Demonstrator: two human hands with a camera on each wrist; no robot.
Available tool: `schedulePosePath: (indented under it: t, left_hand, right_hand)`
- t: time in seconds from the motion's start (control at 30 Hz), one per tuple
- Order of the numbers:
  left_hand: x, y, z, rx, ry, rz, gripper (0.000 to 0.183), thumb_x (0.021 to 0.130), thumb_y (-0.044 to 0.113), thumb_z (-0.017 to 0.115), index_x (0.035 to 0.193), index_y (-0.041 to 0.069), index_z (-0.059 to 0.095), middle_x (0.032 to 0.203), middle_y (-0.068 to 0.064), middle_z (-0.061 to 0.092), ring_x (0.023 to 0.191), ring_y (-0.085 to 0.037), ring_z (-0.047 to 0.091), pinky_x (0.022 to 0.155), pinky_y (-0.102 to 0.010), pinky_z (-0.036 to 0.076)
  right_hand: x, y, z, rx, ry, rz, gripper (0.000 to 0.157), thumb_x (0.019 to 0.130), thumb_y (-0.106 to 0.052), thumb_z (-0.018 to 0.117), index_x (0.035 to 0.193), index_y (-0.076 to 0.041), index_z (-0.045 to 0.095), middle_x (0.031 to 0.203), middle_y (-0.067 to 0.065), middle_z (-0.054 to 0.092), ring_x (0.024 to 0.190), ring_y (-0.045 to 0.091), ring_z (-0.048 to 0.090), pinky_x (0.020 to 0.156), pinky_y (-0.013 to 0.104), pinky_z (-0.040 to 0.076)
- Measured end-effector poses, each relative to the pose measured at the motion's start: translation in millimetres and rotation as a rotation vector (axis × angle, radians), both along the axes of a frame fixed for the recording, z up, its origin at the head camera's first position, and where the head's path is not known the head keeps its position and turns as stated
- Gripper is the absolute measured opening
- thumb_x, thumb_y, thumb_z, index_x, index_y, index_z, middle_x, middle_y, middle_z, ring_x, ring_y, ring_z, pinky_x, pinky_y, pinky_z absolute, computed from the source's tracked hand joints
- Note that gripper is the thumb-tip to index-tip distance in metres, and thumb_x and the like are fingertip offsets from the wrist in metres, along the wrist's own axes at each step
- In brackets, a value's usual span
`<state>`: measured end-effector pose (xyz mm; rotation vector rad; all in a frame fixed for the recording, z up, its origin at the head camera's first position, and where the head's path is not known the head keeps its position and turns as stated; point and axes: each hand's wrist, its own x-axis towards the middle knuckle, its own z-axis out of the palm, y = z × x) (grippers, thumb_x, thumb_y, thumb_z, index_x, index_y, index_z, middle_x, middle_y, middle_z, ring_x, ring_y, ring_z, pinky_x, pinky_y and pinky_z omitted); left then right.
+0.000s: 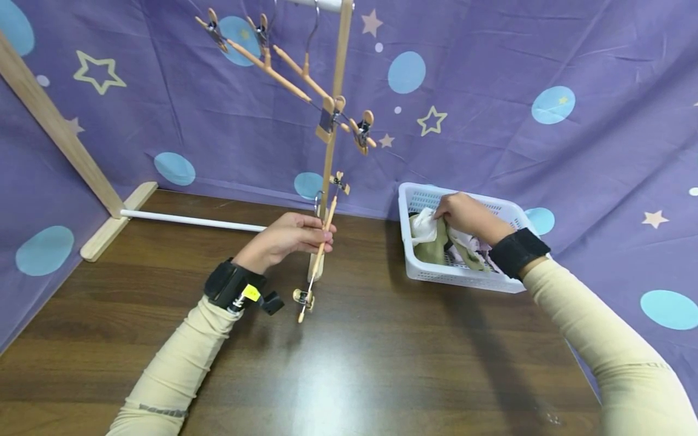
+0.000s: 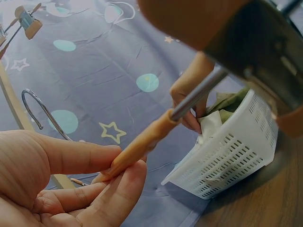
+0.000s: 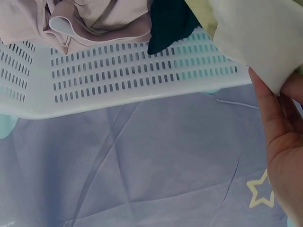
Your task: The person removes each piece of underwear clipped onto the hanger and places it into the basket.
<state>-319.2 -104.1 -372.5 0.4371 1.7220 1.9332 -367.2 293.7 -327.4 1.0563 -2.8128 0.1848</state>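
My left hand (image 1: 291, 237) pinches the wooden bar of a clip hanger (image 1: 329, 221) between thumb and fingers, left of the basket. The hanger is tilted, with a metal clip (image 1: 303, 298) near its lower end and another (image 1: 339, 183) near its top; its hook (image 2: 45, 113) shows behind the hand in the left wrist view. Over the white plastic basket (image 1: 463, 278), my right hand (image 1: 466, 212) pinches a corner of a white cloth (image 3: 260, 40). Olive, pale pink (image 3: 109, 19) and dark green (image 3: 173, 23) cloths lie in the basket around it.
Two more clip hangers (image 1: 267, 65) hang from the rack's top bar (image 1: 322, 5), above my left hand. The rack's wooden post (image 1: 335, 79) stands behind the held hanger, and a white lower rail (image 1: 196, 220) runs left. A purple patterned curtain (image 1: 469, 79) backs the wooden table (image 1: 382, 363).
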Motion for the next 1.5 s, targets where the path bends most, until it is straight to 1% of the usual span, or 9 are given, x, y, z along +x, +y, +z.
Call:
schedulePosePath:
  t: [0.2, 0.43, 0.57, 0.63, 0.73, 0.93, 1.13, 1.33, 1.5]
  left_hand:
    - [0.1, -0.1, -0.8, 0.002, -0.006, 0.002, 0.031, 0.099, -0.006, 0.056, 0.126, -0.019, 0.05, 0.091, 0.002, 0.073, 0.081, -0.012, 0.075, 0.081, -0.027, 0.063]
    - [0.6, 0.0, -2.2, 0.003, -0.002, -0.008, 0.033, 0.099, -0.005, 0.056, 0.127, -0.022, 0.048, 0.095, 0.003, 0.073, 0.081, -0.012, 0.075, 0.081, -0.027, 0.063]
    - [0.9, -0.2, -2.9, -0.002, 0.003, -0.012, 0.031, 0.099, -0.005, 0.056, 0.125, -0.02, 0.049, 0.095, 0.003, 0.073, 0.082, -0.012, 0.075, 0.081, -0.027, 0.063]
    - [1.1, -0.3, -3.1, -0.003, 0.002, -0.01, 0.031, 0.099, -0.005, 0.056, 0.125, -0.02, 0.05, 0.096, 0.003, 0.073, 0.082, -0.012, 0.075, 0.081, -0.027, 0.063]
    - [1.6, -0.2, -2.8, -0.005, 0.0, -0.01, 0.032, 0.099, -0.005, 0.056, 0.126, -0.02, 0.049, 0.096, 0.003, 0.073, 0.082, -0.012, 0.075, 0.081, -0.027, 0.063]
    - [2.2, 0.5, -3.2, -0.015, 0.004, -0.012, 0.033, 0.099, -0.004, 0.057, 0.127, -0.02, 0.05, 0.094, 0.003, 0.073, 0.083, -0.012, 0.075, 0.082, -0.027, 0.062]
    - [3.0, 0.7, -3.6, -0.029, -0.001, -0.01, 0.03, 0.099, -0.003, 0.058, 0.125, -0.017, 0.051, 0.092, 0.004, 0.074, 0.081, -0.01, 0.075, 0.08, -0.026, 0.062]
    - [4.4, 0.3, -1.9, -0.028, 0.002, -0.01, 0.037, 0.099, -0.003, 0.058, 0.13, -0.021, 0.048, 0.093, 0.006, 0.073, 0.081, -0.009, 0.075, 0.079, -0.025, 0.062]
    - [4.8, 0.9, -3.6, -0.023, 0.001, -0.017, 0.035, 0.098, -0.003, 0.059, 0.128, -0.019, 0.051, 0.093, 0.005, 0.073, 0.081, -0.01, 0.075, 0.079, -0.026, 0.062]
  right_hand:
    - [0.6, -6.1, -6.4, 0.043, -0.058, -0.009, 0.032, 0.08, 0.02, 0.058, 0.094, 0.002, 0.08, 0.092, 0.018, 0.076, 0.091, 0.037, 0.073, 0.085, 0.047, 0.061]
    - [1.1, -8.2, -13.2, 0.088, -0.116, -0.017, 0.036, 0.077, 0.021, 0.057, 0.091, -0.002, 0.082, 0.092, 0.015, 0.078, 0.09, 0.034, 0.074, 0.085, 0.048, 0.06]
    - [0.0, -9.3, -18.5, 0.118, -0.15, -0.012, 0.039, 0.072, 0.022, 0.054, 0.077, -0.007, 0.08, 0.078, 0.008, 0.074, 0.074, 0.024, 0.067, 0.074, 0.042, 0.059]
    - [-0.5, -10.1, -21.0, 0.139, -0.168, -0.015, 0.037, 0.07, 0.022, 0.053, 0.066, -0.008, 0.073, 0.07, 0.004, 0.066, 0.066, 0.019, 0.057, 0.063, 0.036, 0.053]
    - [-1.4, -11.1, -24.5, 0.169, -0.192, -0.034, 0.035, 0.069, 0.021, 0.055, 0.059, -0.01, 0.066, 0.067, 0.001, 0.059, 0.063, 0.016, 0.048, 0.058, 0.031, 0.044]
    - [0.0, -13.0, -28.0, 0.192, -0.289, -0.059, 0.03, 0.072, 0.016, 0.06, 0.073, -0.009, 0.076, 0.075, 0.004, 0.069, 0.068, 0.016, 0.052, 0.065, 0.033, 0.05]
    - [-2.5, -15.2, -33.2, 0.266, -0.406, -0.051, 0.014, 0.073, 0.006, 0.07, 0.077, -0.006, 0.076, 0.072, 0.002, 0.069, 0.065, 0.01, 0.049, 0.062, 0.026, 0.048]
    - [-6.0, -15.1, -34.2, 0.276, -0.417, -0.02, 0.009, 0.073, 0.002, 0.073, 0.075, -0.007, 0.075, 0.072, 0.003, 0.07, 0.065, 0.008, 0.05, 0.063, 0.027, 0.05]
    - [-6.1, -13.4, -37.5, 0.252, -0.448, -0.023, 0.011, 0.073, 0.004, 0.07, 0.072, -0.006, 0.073, 0.065, -0.005, 0.06, 0.062, 0.007, 0.043, 0.059, 0.022, 0.04]
